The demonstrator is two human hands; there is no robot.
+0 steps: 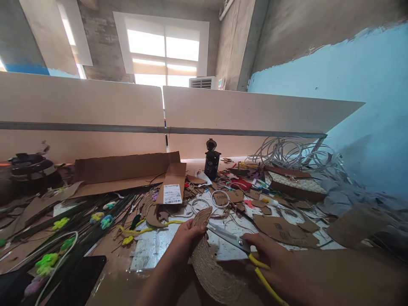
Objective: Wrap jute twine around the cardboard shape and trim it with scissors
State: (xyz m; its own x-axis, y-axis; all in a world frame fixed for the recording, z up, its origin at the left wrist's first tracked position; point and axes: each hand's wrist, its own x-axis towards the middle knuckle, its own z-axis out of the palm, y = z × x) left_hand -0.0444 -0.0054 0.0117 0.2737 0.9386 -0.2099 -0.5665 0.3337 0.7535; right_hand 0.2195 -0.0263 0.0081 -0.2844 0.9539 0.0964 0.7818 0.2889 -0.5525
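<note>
My left hand (193,233) pinches the upper end of a curved, crescent-like piece wrapped in twine (212,267), with thumb and fingers closed on it. The piece hangs down toward the lower edge of the view. To its right, my right hand (264,250) grips a pair of scissors (229,237) with yellow handles. Their metal blades point left, and the tips come close to the edge of the twine-wrapped piece near my left thumb. Whether the blades touch it, I cannot tell. A yellow cord (149,229) lies to the left of my left hand.
An open cardboard box (127,174) and a black bottle (211,163) stand behind. Cardboard scraps (283,229), white rings (219,198) and a patterned bag (293,182) clutter the right. Bright fuzzy flowers (47,263) on dark stems lie left. A white partition (255,110) bounds the table.
</note>
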